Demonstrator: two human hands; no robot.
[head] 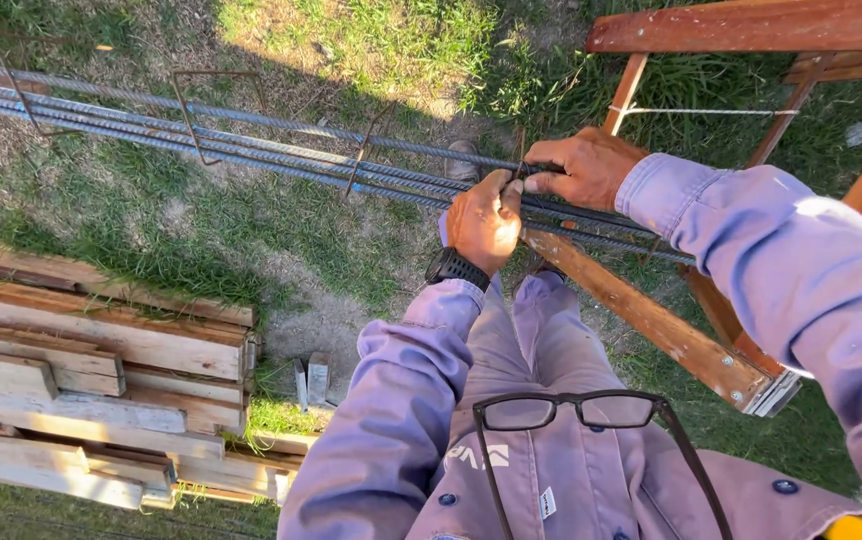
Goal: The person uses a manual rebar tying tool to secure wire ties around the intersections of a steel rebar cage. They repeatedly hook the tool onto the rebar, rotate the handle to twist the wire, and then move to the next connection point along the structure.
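Several long ribbed steel bars (251, 150) run from the upper left to the middle right, ringed by thin square wire stirrups (191, 115). They rest on a wooden trestle (651, 320). My left hand (483, 222), with a black watch at the wrist, is closed around the bars. My right hand (583, 165) pinches the bars just beyond it, thumb and fingers pressed at the same spot. Both hands touch each other at the bundle. Whether a tie wire sits between the fingers is hidden.
A stack of rough wooden planks (91, 370) lies on the grass at the lower left. More trestle timbers (751, 25) stand at the upper right. Black glasses (571, 410) hang from my purple work shirt. Grass and bare soil lie below.
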